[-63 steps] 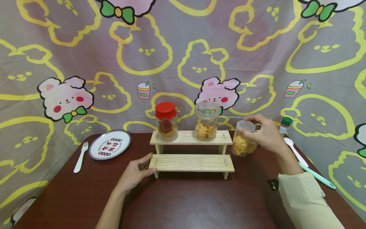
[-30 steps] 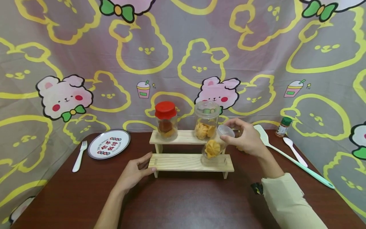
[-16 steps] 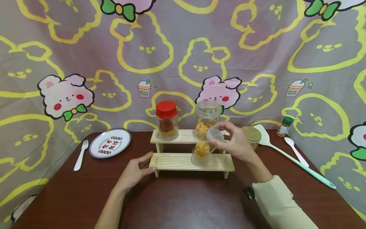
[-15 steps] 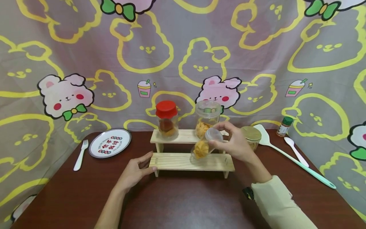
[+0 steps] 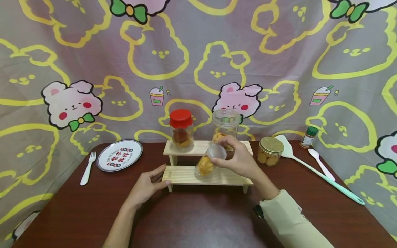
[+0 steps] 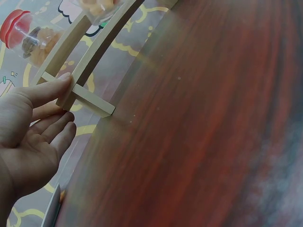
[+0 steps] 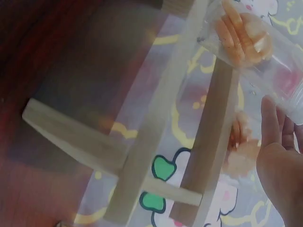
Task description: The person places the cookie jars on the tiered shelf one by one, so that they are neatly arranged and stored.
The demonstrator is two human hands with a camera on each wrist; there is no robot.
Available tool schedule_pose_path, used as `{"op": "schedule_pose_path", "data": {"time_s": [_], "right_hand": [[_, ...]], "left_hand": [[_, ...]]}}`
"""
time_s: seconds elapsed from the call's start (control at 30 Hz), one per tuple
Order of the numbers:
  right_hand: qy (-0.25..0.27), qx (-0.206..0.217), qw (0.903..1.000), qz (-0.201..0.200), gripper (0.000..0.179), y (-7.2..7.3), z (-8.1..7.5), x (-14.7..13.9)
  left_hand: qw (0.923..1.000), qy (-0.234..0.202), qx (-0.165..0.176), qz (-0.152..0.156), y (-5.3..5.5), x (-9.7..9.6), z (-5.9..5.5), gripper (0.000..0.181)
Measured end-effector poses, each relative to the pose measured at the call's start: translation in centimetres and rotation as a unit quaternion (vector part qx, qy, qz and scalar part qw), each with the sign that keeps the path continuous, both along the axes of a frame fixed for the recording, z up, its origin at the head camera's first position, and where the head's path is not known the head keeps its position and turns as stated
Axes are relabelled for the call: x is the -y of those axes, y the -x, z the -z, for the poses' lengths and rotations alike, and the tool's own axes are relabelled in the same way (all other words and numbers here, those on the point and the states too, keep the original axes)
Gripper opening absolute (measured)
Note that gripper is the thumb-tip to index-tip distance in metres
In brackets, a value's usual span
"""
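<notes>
Since the earlier frame, the held jar [image 5: 208, 162] has moved left from beside the wooden rack [image 5: 183, 175] to the lower tier, exposing the gold-lidded jar [image 5: 270, 151] to view. Left to right: one white fork [image 5: 88, 168] lies on the table [image 5: 198, 217], next to one plate [image 5: 131, 155] printed with red Chinese characters; its smaller curved lettering is not legible. Left hand [image 5: 144, 186]: thumb and fingers pinch the left end of the lower tier. One red-lidded jar [image 5: 181, 132] stands upright on the upper tier, left of one clear-lidded jar [image 5: 224, 124]. Held jar, one of four jars in total: transparent, narrow, tilted with its base to the left, frosted cap uppermost, containing ridged golden biscuits [image 5: 205, 167]. Contact between base and board cannot be determined. Right hand [image 5: 237, 160]: fingers grasp this jar near its cap. Farther right, the gold-lidded jar stands on the table, followed by one spatula [image 5: 344, 190], one green-capped bottle [image 5: 307, 138], its label too small to read, and one white spoon [image 5: 321, 164].
</notes>
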State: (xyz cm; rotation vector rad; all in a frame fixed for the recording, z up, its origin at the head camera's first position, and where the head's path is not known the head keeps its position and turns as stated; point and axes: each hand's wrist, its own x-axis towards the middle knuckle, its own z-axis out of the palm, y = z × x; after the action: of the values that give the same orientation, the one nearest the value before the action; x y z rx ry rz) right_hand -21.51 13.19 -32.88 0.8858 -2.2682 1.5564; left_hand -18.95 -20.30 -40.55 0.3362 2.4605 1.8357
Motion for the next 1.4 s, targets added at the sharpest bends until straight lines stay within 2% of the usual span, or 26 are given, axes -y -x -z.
{"op": "schedule_pose_path", "data": {"time_s": [0.23, 0.53, 0.77, 0.97, 1.2, 1.4], "right_hand": [[-0.019, -0.021, 0.9991, -0.030, 0.049, -0.9, -0.1, 1.5], [-0.011, -0.033, 0.9987, -0.036, 0.050, -0.7, -0.1, 3.1], [-0.044, -0.103, 0.9934, -0.025, 0.052, -0.3, 0.0, 4.8], [-0.023, -0.089, 0.9946, -0.047, 0.051, 0.0, -0.1, 6.2], [-0.008, -0.069, 0.9973, -0.023, 0.051, 0.4, 0.1, 7.3], [0.011, -0.086, 0.9962, -0.009, 0.051, 0.5, 0.5, 8.5]], "left_hand": [[1.0000, 0.005, 0.004, 0.004, 0.0, 0.2, -0.1, 0.072], [1.0000, 0.003, 0.007, 0.006, 0.0, 0.2, -0.3, 0.071], [1.0000, 0.008, 0.001, 0.003, 0.0, 0.3, -0.3, 0.070], [1.0000, 0.004, 0.003, 0.008, 0.0, 0.2, -0.3, 0.071], [0.9999, 0.008, 0.001, 0.007, 0.0, 0.2, -0.3, 0.071], [0.9999, 0.014, 0.001, 0.006, 0.0, 0.2, -0.4, 0.071]]}}
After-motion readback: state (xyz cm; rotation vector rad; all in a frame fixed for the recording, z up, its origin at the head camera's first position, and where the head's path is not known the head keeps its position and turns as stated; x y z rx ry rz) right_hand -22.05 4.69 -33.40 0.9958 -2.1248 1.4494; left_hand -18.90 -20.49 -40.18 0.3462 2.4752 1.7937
